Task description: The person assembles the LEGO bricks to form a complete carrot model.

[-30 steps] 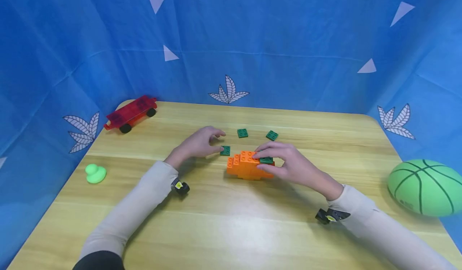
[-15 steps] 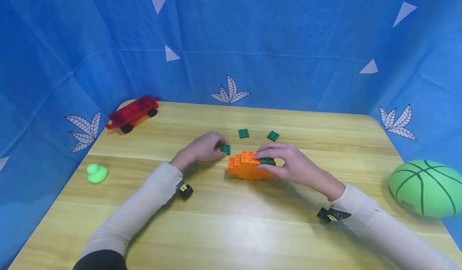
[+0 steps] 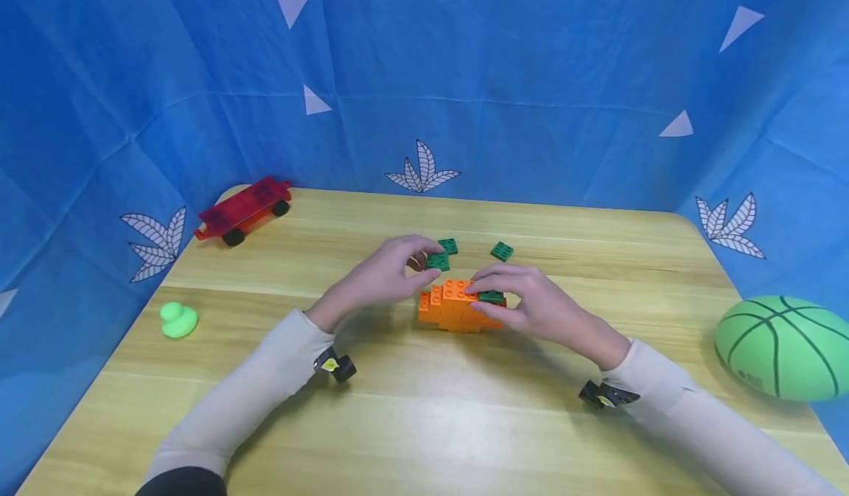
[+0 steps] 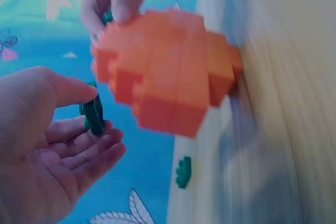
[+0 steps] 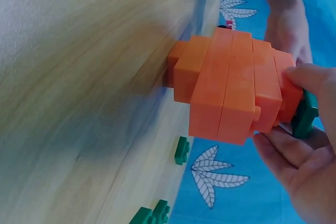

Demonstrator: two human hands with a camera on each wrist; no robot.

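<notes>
My left hand pinches a small flat green brick between thumb and fingers, raised off the table. In the left wrist view that green brick is seen edge-on, beside the stepped build. Just right of it stands a stepped build of orange bricks, studs up on the table. My right hand grips the build's right end, thumb in front and fingers behind. Another green brick lies on top of that end, under the right hand's fingers; the right wrist view shows this green brick between them.
Two loose green bricks lie behind the build, one near the left hand and one farther right. A red toy car, a light green toy and a green ball stand around. A blue curtain encloses the table.
My left hand has taken hold of the green brick left of the build, lifted it and brought it right. The right hand keeps its grip on the build.
</notes>
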